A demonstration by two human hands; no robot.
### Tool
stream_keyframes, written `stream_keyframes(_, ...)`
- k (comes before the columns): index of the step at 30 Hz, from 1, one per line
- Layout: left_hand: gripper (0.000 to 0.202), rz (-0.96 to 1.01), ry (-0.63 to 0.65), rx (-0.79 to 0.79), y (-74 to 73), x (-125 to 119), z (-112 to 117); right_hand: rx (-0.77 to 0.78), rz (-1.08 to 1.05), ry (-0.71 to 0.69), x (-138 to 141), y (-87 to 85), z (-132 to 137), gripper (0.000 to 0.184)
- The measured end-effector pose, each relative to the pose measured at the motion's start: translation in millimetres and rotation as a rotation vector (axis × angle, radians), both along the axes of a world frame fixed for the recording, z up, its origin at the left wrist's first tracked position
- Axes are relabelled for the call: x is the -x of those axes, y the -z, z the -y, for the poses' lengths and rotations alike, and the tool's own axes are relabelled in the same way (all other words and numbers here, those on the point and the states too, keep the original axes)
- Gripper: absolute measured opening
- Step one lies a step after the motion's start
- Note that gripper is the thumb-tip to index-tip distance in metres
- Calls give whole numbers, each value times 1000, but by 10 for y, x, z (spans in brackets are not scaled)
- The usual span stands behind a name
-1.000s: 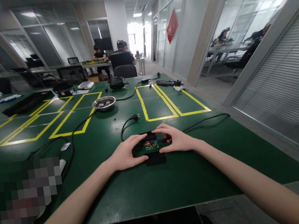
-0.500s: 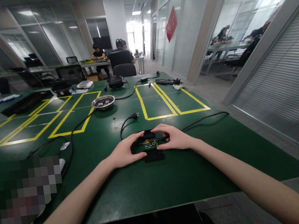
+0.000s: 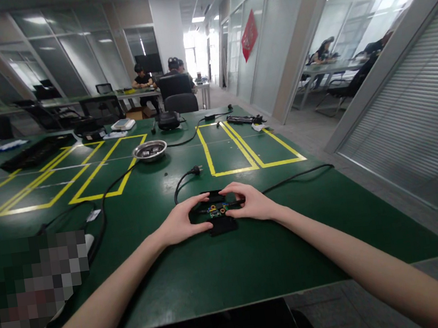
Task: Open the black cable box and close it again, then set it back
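Flanking open adapter [image 3: 217,213] at lower centre: left hand [image 3: 180,224], right hand [image 3: 251,205] equally near, fingers curled onto its sides, gripping; long axis running up-down in frame.

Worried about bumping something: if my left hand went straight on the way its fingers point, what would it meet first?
Probably the black casing holding the green circuit board, which the left hand seems to touch.

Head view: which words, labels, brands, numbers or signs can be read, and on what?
None can be read.
Red banner on the glass wall: marks too blurred.
Green circuit board in the black housing: print too small.
Pixelated patch at the left: nothing shows.
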State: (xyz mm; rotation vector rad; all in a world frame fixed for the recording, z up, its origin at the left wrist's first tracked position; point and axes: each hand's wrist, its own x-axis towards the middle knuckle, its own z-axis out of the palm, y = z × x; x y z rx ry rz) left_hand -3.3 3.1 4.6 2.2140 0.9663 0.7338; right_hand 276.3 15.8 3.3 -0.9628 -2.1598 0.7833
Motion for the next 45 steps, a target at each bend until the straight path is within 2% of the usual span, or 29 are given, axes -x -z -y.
stream_keyframes(7,73,55,-34,68,-26,-19,12,9,-6,35,26,24,8,50)
stream_keyframes(13,68,96,-38,117,-68,-24,11,24,-19,4,12,1,12,47)
stream_keyframes(15,61,127,-57,75,-75,-22,6,7,-39,8,8,17,3,44)
stream_keyframes(19,39,145,-175,-26,-87,-2,-9,-48,-97,41,8,59,-25,30)
stream_keyframes(22,25,69,-177,6,-102,13,-20,-81,-135,75,6,54,-34,17)
stream_keyframes(25,20,54,-177,66,-146,30,-33,-34,-180,102,-7,11,-17,17)
stream_keyframes(28,25,72,-169,180,-217,73,-47,125,-200,35,-21,-41,23,24)
stream_keyframes(29,27,62,-132,227,-240,93,-51,176,-196,-12,-24,-53,38,25)
stream_keyframes(33,29,17,0,368,-295,149,-53,251,-179,-181,-19,-56,84,17)
stream_keyframes(36,28,-7,34,390,-297,143,-38,234,-164,-213,-14,-41,92,10)
stream_keyframes(39,27,-23,31,368,-283,116,-17,150,-116,-191,-22,-51,81,5)
stream_keyframes(45,25,-36,-67,165,-225,65,12,-93,-15,-103,-68,-86,20,5)
